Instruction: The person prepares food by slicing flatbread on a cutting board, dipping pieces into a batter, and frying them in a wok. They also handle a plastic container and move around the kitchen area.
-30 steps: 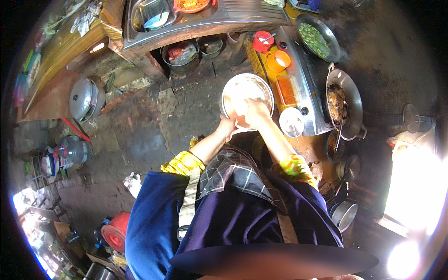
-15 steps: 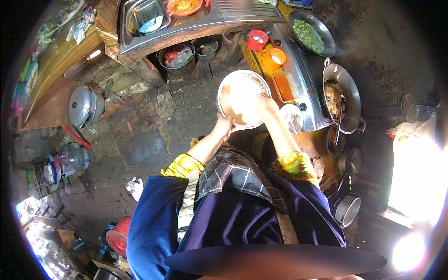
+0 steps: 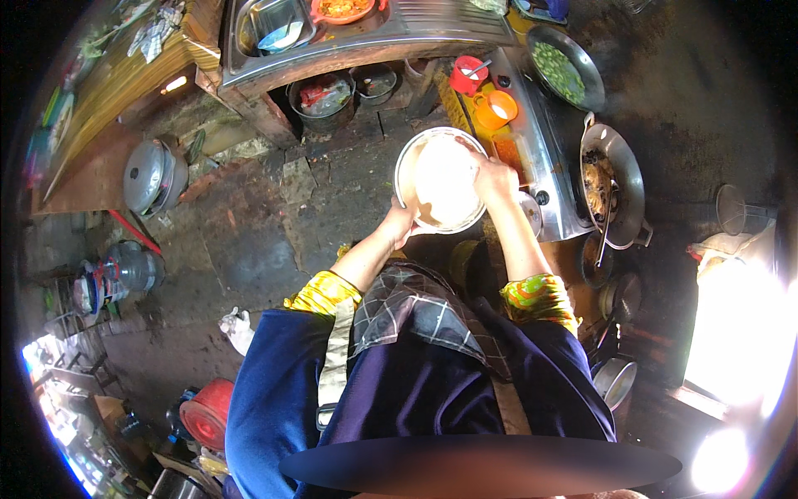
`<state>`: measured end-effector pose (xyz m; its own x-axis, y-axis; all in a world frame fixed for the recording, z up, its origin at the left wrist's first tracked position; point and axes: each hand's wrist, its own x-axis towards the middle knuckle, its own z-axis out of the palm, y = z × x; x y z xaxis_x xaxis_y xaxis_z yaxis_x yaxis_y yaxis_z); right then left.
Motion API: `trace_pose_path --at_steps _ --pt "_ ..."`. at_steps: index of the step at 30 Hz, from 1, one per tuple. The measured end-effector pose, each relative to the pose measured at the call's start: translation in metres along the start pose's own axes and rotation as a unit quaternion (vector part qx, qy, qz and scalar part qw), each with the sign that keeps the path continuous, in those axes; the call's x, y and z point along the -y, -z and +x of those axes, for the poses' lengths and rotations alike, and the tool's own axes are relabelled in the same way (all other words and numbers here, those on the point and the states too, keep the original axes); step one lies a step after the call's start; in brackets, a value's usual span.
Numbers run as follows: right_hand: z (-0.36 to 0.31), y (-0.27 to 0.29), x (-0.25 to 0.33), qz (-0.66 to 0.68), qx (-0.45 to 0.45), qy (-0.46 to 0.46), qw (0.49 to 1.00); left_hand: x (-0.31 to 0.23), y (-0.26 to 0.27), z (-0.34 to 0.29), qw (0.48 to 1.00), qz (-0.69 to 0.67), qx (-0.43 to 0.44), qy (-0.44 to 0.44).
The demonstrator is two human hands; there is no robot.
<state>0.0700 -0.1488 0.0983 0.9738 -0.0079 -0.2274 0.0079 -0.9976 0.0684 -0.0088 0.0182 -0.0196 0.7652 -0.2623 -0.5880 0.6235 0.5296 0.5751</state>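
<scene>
A round white bowl [image 3: 402, 185] hangs in front of me over the floor. Glare washes out most of its inside, so I cannot make out what it contains; some brownish patches show near the wall. My left hand [image 3: 397, 224] is closed on the rim at the lower left. At the right side, my right hand [image 3: 496, 180] grips the bowl's edge, its fingertips partly lost in glare. Just beyond that hand stand an orange mug [image 3: 496, 110], a red cup [image 3: 468, 81] with a spoon, and a container of orange contents [image 3: 506, 150], partly covered by the hand.
A metal stove [image 3: 555, 187] lies to the right, beside a wok [image 3: 628, 187] of browned food and a pan of chopped greens [image 3: 559, 71]. Ahead is a steel sink [image 3: 274, 60], pots [image 3: 322, 112] beneath it. A lidded pot [image 3: 150, 179] and a white cat [image 3: 238, 330] are leftward.
The bowl and both hands keep nearly the same place before me. My right hand has shifted right, now covering part of the orange container. The surroundings slid slightly with my head.
</scene>
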Motion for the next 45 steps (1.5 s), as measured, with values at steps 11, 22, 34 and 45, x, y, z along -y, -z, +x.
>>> trace_pose_path --at_steps 11,22,34,45 --pt "0.014 -0.002 -0.008 -0.009 0.046 0.034 0.998 -0.024 0.003 0.005 0.987 0.138 -0.077 -0.024" --pt "-0.015 -0.064 0.036 0.190 0.085 0.041 0.977 -0.008 -0.002 -0.007 0.999 -0.014 0.027 -0.026" --pt "-0.076 -0.103 0.003 0.243 0.033 -0.055 0.968 0.035 -0.007 -0.008 0.989 0.109 0.023 0.100" --pt "-0.171 -0.124 -0.069 0.303 0.082 -0.196 0.929 0.098 -0.058 -0.041 0.956 0.205 0.080 0.193"
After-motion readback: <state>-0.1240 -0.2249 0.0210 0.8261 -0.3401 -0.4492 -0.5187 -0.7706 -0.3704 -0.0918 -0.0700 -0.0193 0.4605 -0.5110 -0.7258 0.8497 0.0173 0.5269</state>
